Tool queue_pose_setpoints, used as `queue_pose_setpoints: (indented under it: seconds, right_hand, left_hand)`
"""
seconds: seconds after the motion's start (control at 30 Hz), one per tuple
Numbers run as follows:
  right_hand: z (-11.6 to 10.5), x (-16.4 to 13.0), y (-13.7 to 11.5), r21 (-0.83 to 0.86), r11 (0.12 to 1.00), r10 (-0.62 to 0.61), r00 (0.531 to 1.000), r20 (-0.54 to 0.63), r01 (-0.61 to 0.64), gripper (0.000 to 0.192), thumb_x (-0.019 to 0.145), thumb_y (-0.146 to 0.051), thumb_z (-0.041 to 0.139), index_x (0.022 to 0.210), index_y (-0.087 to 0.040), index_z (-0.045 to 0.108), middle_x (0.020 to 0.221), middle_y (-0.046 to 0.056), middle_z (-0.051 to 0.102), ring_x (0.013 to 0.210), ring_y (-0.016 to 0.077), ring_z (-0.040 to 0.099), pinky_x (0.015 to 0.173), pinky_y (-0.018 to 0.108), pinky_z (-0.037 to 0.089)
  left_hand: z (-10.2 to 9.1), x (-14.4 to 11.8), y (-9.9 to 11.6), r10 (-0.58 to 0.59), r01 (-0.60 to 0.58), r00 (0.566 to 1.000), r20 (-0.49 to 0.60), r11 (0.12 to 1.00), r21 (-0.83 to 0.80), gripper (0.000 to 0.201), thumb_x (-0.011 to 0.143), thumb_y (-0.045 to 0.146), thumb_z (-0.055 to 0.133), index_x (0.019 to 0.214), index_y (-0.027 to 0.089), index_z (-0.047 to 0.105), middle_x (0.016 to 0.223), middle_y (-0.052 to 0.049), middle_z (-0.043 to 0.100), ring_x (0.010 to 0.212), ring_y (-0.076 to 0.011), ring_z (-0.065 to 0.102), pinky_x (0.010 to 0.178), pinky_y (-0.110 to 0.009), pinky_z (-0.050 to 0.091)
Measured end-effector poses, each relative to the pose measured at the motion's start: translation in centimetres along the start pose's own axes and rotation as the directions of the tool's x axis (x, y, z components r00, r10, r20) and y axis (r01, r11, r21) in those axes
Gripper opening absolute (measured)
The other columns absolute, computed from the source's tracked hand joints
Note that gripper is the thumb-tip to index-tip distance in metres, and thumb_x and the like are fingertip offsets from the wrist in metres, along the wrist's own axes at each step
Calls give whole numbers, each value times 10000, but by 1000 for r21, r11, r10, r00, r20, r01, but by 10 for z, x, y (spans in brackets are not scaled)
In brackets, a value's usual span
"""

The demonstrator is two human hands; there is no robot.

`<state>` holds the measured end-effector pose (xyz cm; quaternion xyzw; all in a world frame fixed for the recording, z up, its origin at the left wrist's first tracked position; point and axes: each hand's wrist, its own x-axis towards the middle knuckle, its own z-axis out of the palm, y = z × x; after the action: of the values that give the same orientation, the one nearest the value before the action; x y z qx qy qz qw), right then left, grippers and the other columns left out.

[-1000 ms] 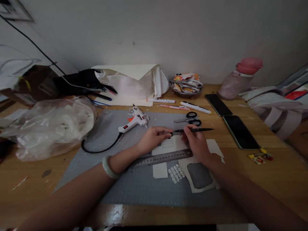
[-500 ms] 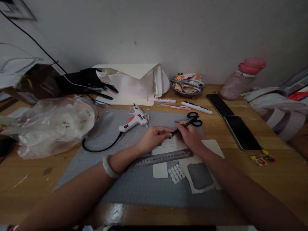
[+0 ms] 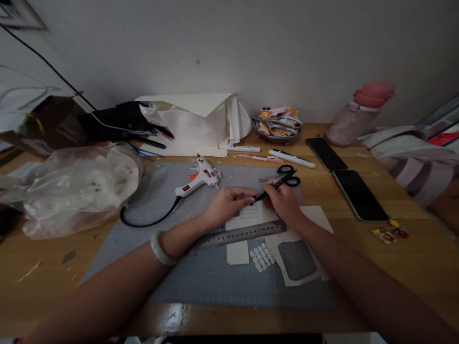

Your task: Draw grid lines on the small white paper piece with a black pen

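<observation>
My right hand (image 3: 285,203) grips a black pen (image 3: 274,185), tilted with its tip down on a white card (image 3: 247,216) that bears drawn lines. My left hand (image 3: 229,204) rests at the card's upper left edge, fingertips pinched together right beside the pen tip. Whether they hold anything small cannot be told. A steel ruler (image 3: 244,234) lies across the card just in front of both hands. Below the ruler lie a small white card piece (image 3: 237,252), several tiny white bits (image 3: 261,257) and a grey patch on white paper (image 3: 296,260).
All this sits on a grey cutting mat (image 3: 179,277) on a wooden desk. Black scissors (image 3: 289,176) lie just behind my right hand. A white glue gun (image 3: 197,181) lies to the left, two phones (image 3: 355,195) to the right, markers (image 3: 292,159) and a pink bottle (image 3: 358,114) behind, a plastic bag (image 3: 71,186) far left.
The pen lay level between both hands a second ago. My right hand has since swung it upright and brought the tip down onto the card. My left hand has barely moved.
</observation>
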<state>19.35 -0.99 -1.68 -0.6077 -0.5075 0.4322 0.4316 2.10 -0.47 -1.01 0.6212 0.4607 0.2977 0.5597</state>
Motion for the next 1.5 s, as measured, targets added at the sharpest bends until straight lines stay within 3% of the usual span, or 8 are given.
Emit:
queue_pose_setpoints:
  seconds: [0.17,0.23,0.3,0.37,0.57,0.83,1.5]
  right_hand:
    - [0,0,-2,89,996,16,999,-35,-13,190,717,-399,549,645,-231,496,427,-55,513,373,124,463,384,236,357]
    - [0,0,-1,122,993,11,999,-38,-7,201,717,-410,561,653,-231,496,434,-52,524,374,124,469,378,234,362]
    - [0,-1,1,144,990,0,999,-42,6,218,723,-425,575,664,-227,508,449,-46,538,385,126,489,381,233,380]
    - [0,-2,3,146,989,-24,999,-23,27,239,735,-444,592,689,-214,545,490,-35,567,414,128,526,400,233,417]
    - [-3,-6,7,102,993,-67,992,103,56,289,716,-471,677,699,-202,574,555,-15,609,483,137,594,486,252,499]
    - [-1,-6,4,-3,1000,-18,989,149,18,238,718,-411,647,647,-230,509,504,-22,571,454,151,548,458,274,441]
    - [-1,-7,2,-27,1000,-2,989,147,6,203,720,-395,601,651,-225,514,496,-31,560,463,134,545,460,254,441]
  left_hand:
    - [-3,-2,1,-4,6,999,-54,1000,28,296,747,361,636,954,189,760,609,22,619,578,-132,518,551,-222,386]
    - [-6,-2,1,64,-63,979,-193,998,10,275,756,354,629,938,184,746,576,36,551,579,-128,487,569,-224,375]
    - [-10,-2,0,142,-160,923,-358,987,-23,280,774,360,623,956,172,722,529,58,446,535,-112,409,551,-221,338]
    - [-13,-2,-1,166,-215,886,-434,974,-66,299,787,369,623,987,160,698,508,78,359,489,-95,311,510,-217,279]
    - [-12,-2,-5,222,-260,903,-369,964,-54,253,775,343,641,935,156,697,529,67,373,507,-97,319,513,-216,265]
    - [-12,-4,-5,225,-242,917,-330,970,-10,245,786,350,625,934,171,705,569,45,457,536,-110,377,516,-224,286]
    - [-11,-5,-2,204,-200,933,-296,979,44,244,799,374,599,927,189,694,560,37,458,569,-136,452,508,-230,309]
